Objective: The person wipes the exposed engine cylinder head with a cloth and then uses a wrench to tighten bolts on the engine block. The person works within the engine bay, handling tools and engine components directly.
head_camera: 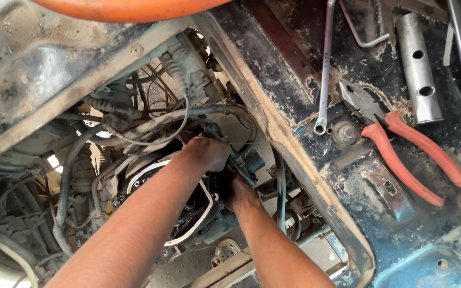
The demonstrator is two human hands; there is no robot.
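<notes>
My left hand point(205, 154) clenched round black hose point(237, 160) beside engine cover point(188, 213); right hand point(239, 193) below, grip hidden (can't tell). Risk: greasy hose slipping, knuckles hitting rusty frame rail point(278, 128).

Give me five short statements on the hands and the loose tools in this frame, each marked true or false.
1. Both hands, left hand and right hand, reach down among the engine hoses. True.
2. The red-handled pliers are in the right hand. False: they lie on the rusty metal panel, away from both hands.
3. A ring spanner lies left of the pliers. True.
4. The tube socket wrench stands upright in the engine bay. False: it lies flat on the panel, beyond the pliers.
5. The left hand is held open, clear of everything. False: it is curled against a black hose; its grip is hidden.
</notes>
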